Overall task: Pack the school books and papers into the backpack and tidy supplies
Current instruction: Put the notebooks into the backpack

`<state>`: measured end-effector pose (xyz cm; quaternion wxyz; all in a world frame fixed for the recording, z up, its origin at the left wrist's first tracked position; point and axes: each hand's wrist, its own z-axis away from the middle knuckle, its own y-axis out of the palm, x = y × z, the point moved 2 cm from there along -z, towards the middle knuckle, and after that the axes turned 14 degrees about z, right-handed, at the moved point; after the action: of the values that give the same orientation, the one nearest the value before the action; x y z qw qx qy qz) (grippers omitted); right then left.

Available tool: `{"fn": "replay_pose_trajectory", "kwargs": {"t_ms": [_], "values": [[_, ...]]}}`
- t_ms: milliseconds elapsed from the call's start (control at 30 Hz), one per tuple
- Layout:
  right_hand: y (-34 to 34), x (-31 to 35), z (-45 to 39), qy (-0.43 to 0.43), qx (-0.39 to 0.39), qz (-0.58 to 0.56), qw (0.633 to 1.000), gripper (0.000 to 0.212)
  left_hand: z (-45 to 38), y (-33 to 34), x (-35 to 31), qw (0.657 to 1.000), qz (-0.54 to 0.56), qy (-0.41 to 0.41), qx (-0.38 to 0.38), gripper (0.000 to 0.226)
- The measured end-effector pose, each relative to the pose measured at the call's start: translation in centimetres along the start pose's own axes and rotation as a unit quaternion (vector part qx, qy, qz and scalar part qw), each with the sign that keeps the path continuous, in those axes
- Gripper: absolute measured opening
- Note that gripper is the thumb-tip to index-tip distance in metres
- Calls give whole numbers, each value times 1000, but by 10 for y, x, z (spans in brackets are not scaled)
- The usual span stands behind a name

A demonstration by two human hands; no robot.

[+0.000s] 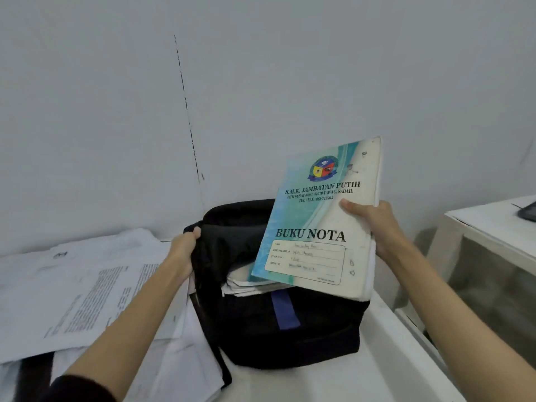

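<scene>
The right hand (374, 224) grasped a notebook (319, 224) by its right edge, the thumb laid across the front cover and the fingers hidden behind it. The notebook stood nearly upright, tilted a little to the right, with "BUKU NOTA" printed on its blue and white cover; its lower corner hung just over the open mouth of the black backpack (278, 323). The right forearm reached in from the lower right, rising toward the book.

The left hand (184, 246) was curled round the left rim of the backpack's opening, gripping the black fabric there. Its forearm stretched in from the lower left, a dark sleeve at the elbow.

Inside the backpack a stack of white sheets and books (249, 285) showed beneath the notebook. The backpack stood on a white tabletop (385, 369) against a pale wall. Loose printed papers (81, 288) lay spread just beside the bag on its left, under the left arm.
</scene>
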<state>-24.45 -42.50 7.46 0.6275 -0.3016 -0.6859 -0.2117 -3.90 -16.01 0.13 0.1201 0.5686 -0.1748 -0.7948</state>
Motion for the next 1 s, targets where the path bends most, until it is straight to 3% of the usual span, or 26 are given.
{"fn": "replay_pose_trajectory", "kwargs": {"t_ms": [100,233,300,433,533,600,667,733,800,833,900,967,1000], "values": [[13,-40,-2,68,-85,-29,994,12,26,26,-34,974,-166,153,31,16],[32,-87,5,171,-222,-67,958,29,59,59,-63,885,-317,331,84,23],[51,-103,13,192,-232,-84,950,37,71,76,-69,828,-379,396,121,27],[109,-118,29,254,11,-163,953,33,91,100,-69,758,-442,438,195,24],[134,-112,47,314,227,-157,908,26,93,99,-70,750,-446,443,206,22],[133,-104,57,284,347,-91,889,25,91,93,-73,754,-447,432,212,23],[123,-95,59,229,392,-2,891,25,89,88,-74,747,-457,429,220,22],[104,-87,49,176,318,68,929,22,90,86,-74,739,-463,436,223,20],[75,-86,29,114,157,166,967,16,92,85,-73,732,-468,446,216,21],[57,-86,19,80,67,253,962,14,93,85,-72,729,-470,452,211,21],[27,-94,4,53,-30,433,899,15,96,86,-71,722,-473,465,195,21],[14,-107,-1,100,-15,502,859,36,97,89,-70,717,-476,475,184,21],[13,-111,0,124,-5,489,863,45,98,90,-69,716,-475,478,182,21]]}}
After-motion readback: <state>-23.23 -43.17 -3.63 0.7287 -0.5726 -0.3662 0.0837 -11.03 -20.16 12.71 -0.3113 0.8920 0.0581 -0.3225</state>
